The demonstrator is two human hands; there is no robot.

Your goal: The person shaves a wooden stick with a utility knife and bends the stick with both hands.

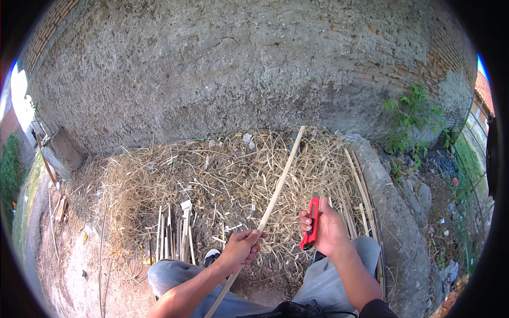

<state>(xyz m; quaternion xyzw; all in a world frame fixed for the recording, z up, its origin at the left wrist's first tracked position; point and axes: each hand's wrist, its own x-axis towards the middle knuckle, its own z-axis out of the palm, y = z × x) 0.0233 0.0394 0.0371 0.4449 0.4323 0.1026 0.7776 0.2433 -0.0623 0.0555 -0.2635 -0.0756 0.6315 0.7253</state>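
Note:
A long, pale strip of split bamboo [281, 183] slants up and away from my lap toward the wall. My left hand [243, 248] is closed round it in its lower part, with the near end running down past my knee. In my right hand [330, 228] lies a red utility knife [313, 221] with black parts, held upright by the curled fingers and thumb, palm partly showing. The knife is apart from the strip, to its right. Whether its blade is out I cannot tell.
Curly shavings [212, 175] cover the ground ahead. Bundled strips [175, 236] stand by my left knee; more strips [358, 180] lie to the right, along a concrete kerb [387, 201]. A rough plastered wall [238, 79] rises in front, with a green plant [413, 119] at its right.

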